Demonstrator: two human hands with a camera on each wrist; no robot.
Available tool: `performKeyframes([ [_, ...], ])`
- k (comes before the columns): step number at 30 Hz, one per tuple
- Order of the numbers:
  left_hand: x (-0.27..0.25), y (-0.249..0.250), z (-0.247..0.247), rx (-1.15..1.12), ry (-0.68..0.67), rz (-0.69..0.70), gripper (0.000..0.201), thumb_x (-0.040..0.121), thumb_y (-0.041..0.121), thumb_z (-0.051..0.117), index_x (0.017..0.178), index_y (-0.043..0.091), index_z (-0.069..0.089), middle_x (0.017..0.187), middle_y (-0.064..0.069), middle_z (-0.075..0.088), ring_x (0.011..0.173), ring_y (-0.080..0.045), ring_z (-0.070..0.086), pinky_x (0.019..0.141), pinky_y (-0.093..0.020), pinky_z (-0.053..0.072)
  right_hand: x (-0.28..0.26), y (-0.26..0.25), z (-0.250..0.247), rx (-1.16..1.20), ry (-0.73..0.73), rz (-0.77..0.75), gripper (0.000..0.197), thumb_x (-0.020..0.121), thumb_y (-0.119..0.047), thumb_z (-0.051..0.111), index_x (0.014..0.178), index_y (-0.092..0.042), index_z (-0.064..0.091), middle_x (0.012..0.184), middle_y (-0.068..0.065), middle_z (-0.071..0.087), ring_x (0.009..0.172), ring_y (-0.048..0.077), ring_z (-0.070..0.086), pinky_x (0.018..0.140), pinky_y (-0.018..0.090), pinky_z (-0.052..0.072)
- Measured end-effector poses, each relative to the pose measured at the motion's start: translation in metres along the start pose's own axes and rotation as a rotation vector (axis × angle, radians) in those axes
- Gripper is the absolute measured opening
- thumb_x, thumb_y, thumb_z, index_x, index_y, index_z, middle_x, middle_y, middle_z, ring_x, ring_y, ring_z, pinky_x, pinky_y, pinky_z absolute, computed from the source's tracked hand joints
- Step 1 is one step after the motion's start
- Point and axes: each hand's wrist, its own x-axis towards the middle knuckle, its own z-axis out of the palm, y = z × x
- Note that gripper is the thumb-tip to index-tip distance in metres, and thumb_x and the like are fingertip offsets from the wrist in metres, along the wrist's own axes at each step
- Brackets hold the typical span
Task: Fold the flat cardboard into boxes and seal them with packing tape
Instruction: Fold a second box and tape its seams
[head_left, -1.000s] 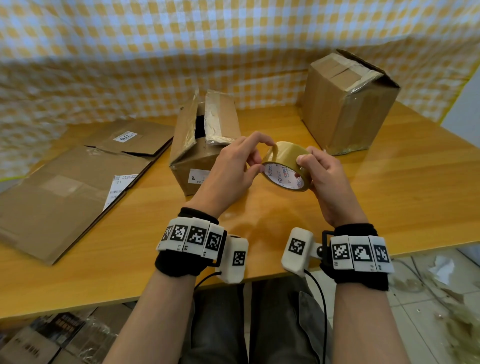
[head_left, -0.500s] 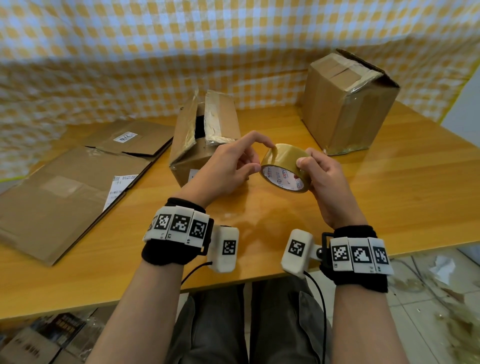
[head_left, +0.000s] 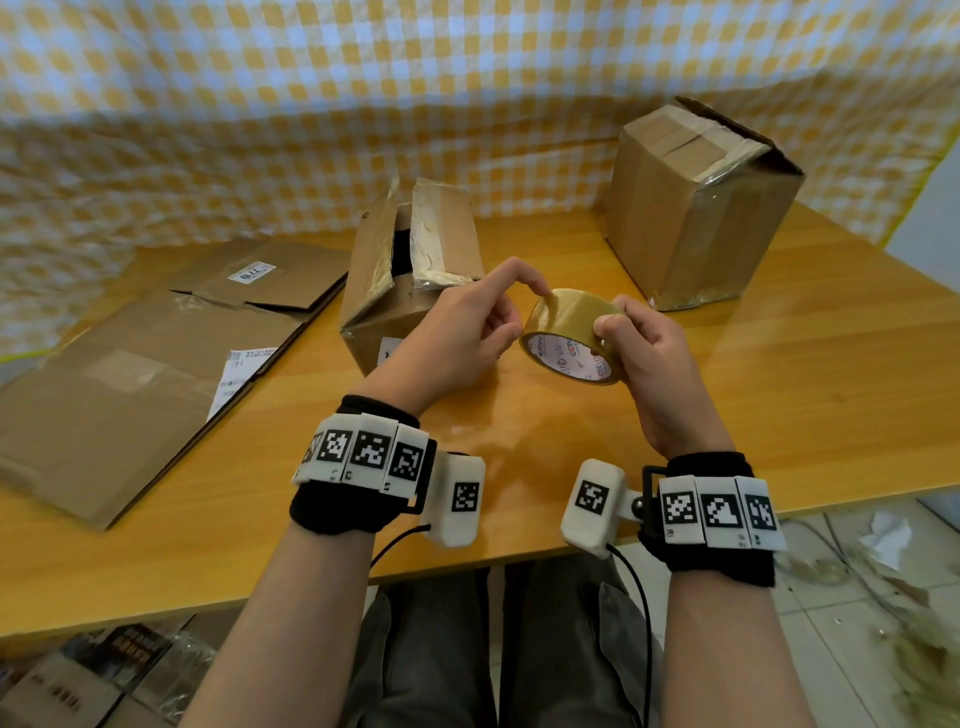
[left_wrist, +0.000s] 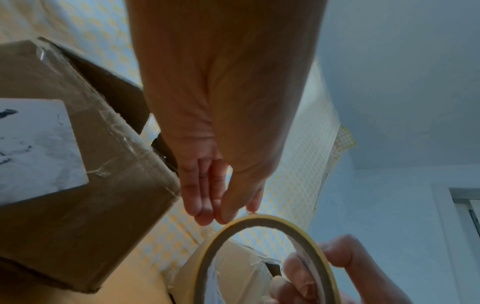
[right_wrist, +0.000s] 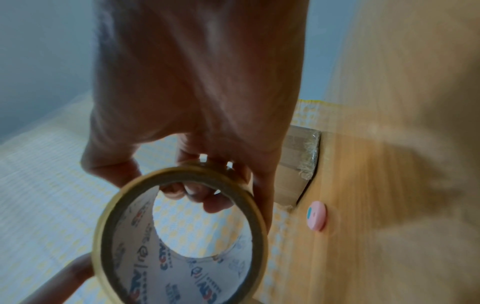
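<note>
My right hand (head_left: 623, 338) grips a roll of brownish packing tape (head_left: 571, 338) above the table, thumb on top and fingers under it. My left hand (head_left: 524, 312) meets the roll from the left, its bent index fingertip on the roll's outer face and its thumb at the rim. In the left wrist view the left hand (left_wrist: 233, 211) touches the tape roll (left_wrist: 259, 257) at its top edge. The right wrist view looks through the tape roll (right_wrist: 179, 236). Behind the hands stands a small cardboard box (head_left: 410, 291) with its top flaps apart.
A taped-up cardboard box (head_left: 696, 208) stands at the back right. Flat cardboard sheets (head_left: 130, 374) lie at the left of the wooden table (head_left: 779, 389). A small pink round object (right_wrist: 315, 216) lies on the table near that box. A checked cloth hangs behind.
My left forearm has shifted a little to the left, and its index finger has reached further over the top of the roll. The right hand and the roll have barely moved.
</note>
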Motion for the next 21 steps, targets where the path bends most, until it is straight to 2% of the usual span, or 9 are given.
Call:
performKeyframes([
  [7, -0.0006, 0.0027, 0.0065, -0.048, 0.022, -0.002, 0.029, 0.097, 0.006, 0.052, 0.121, 0.023, 0.05, 0.086, -0.012, 0.059, 0.077, -0.022, 0.057, 0.074, -0.032, 0.05, -0.0013, -0.001, 0.0008, -0.003, 0.008, -0.013, 0.03, 0.094, -0.015, 0.054, 0.066, -0.024, 0.047, 0.065, -0.007, 0.037, 0.06, 0.009, 0.034, 0.056, 0.029, 0.028],
  [10, -0.0002, 0.0015, 0.0086, -0.075, 0.021, -0.012, 0.029, 0.097, 0.006, 0.052, 0.121, 0.022, 0.049, 0.086, -0.015, 0.057, 0.075, -0.024, 0.056, 0.073, -0.034, 0.05, -0.0014, -0.0016, -0.0001, -0.01, 0.011, -0.011, 0.026, 0.091, -0.019, 0.055, 0.067, -0.022, 0.046, 0.066, -0.003, 0.035, 0.062, 0.011, 0.032, 0.056, 0.031, 0.027],
  [15, -0.0005, 0.0002, 0.0075, -0.111, -0.01, -0.023, 0.03, 0.096, 0.008, 0.054, 0.122, 0.022, 0.047, 0.084, -0.015, 0.057, 0.073, -0.023, 0.055, 0.068, -0.027, 0.048, -0.0019, -0.001, -0.0009, -0.018, -0.012, -0.018, 0.021, 0.09, -0.023, 0.055, 0.071, -0.018, 0.047, 0.067, -0.002, 0.036, 0.062, 0.012, 0.033, 0.056, 0.031, 0.027],
  [17, 0.0004, -0.0011, 0.0055, -0.114, -0.021, -0.023, 0.031, 0.096, 0.008, 0.054, 0.122, 0.022, 0.047, 0.081, -0.012, 0.055, 0.069, -0.017, 0.052, 0.066, -0.022, 0.046, -0.0012, -0.0014, -0.0016, -0.026, -0.018, -0.016, 0.021, 0.09, -0.023, 0.055, 0.071, -0.018, 0.047, 0.067, -0.003, 0.035, 0.062, 0.012, 0.033, 0.056, 0.03, 0.027],
  [19, 0.0009, -0.0028, 0.0033, -0.11, -0.026, -0.023, 0.032, 0.096, 0.007, 0.054, 0.123, 0.022, 0.049, 0.079, -0.005, 0.052, 0.065, -0.007, 0.047, 0.064, -0.016, 0.043, -0.0008, -0.0021, -0.0025, -0.05, -0.018, -0.017, 0.025, 0.089, -0.025, 0.056, 0.067, -0.023, 0.046, 0.067, -0.001, 0.034, 0.063, 0.013, 0.032, 0.056, 0.032, 0.027],
  [21, 0.0007, -0.0035, 0.0017, -0.101, -0.024, -0.019, 0.032, 0.097, 0.008, 0.052, 0.123, 0.025, 0.052, 0.082, -0.006, 0.053, 0.066, -0.005, 0.047, 0.065, -0.016, 0.043, -0.0004, -0.0033, -0.0032, -0.06, -0.01, -0.016, 0.026, 0.089, -0.025, 0.057, 0.065, -0.025, 0.047, 0.067, -0.001, 0.035, 0.063, 0.014, 0.033, 0.057, 0.032, 0.027],
])
